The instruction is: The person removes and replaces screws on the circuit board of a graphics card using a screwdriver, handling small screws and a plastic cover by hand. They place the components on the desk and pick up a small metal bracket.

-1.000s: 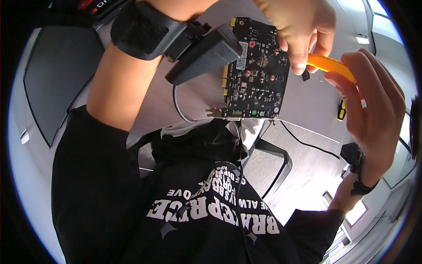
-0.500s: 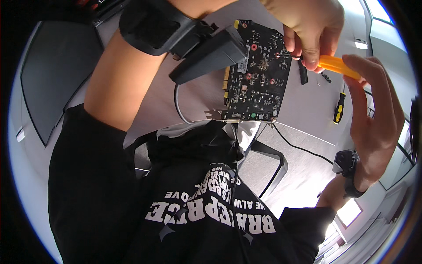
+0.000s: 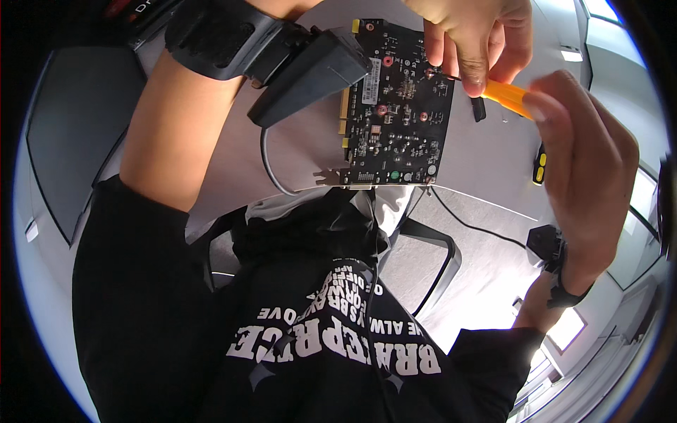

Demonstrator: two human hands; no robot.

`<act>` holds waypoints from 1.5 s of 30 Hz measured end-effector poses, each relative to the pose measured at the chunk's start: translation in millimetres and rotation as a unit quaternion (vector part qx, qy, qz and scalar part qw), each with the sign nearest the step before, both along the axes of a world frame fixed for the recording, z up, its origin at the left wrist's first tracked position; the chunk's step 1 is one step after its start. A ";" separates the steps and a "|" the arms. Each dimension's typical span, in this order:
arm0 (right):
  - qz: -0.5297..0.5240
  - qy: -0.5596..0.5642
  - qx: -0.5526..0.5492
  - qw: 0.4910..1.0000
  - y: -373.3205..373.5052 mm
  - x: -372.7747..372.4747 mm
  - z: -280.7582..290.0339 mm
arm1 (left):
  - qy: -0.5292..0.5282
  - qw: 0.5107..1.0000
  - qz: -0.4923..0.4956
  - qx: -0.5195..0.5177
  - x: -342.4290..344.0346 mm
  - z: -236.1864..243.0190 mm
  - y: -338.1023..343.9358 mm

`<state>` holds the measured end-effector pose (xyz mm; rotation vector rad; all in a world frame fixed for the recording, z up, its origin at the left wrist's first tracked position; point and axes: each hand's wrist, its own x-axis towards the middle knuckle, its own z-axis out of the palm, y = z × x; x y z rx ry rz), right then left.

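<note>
We've got one circuit board (image 3: 405, 144) at the near edge of the bench (image 3: 501, 158), plus two screwdrivers. Both our hands are on the orange screwdriver (image 3: 506, 99), its shaft over the board's right side: left hand (image 3: 483, 32) fingers pinched closed at the front end, right hand (image 3: 589, 151) fingers curled tight round the handle's back. The yellow-black screwdriver (image 3: 540, 168) lies off right, and one black piece (image 3: 479, 109) sits nearer the board.

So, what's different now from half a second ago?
The right hand shifted its grip, now covering the rear end of the orange handle. The circuit board appears slightly further left and up in view. The left hand still holds the handle's front end.
</note>
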<state>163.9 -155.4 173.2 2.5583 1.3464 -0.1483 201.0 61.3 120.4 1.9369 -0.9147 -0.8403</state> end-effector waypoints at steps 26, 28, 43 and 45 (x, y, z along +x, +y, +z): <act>0.145 -0.067 0.030 0.987 -12.1 14.5 25.1 | -0.025 0.982 0.160 -0.094 3.6 -87.8 25.9; 0.142 -0.058 0.036 0.988 -15.0 19.3 17.1 | -0.045 0.991 0.119 -0.045 -2.7 -55.0 24.1; 0.081 0.025 0.174 0.981 6.3 7.1 3.7 | -0.127 0.989 0.049 0.053 -21.0 9.6 14.4; 0.100 -0.023 0.116 0.988 -8.6 4.1 18.7 | -0.129 0.990 0.049 0.011 -16.3 13.0 5.9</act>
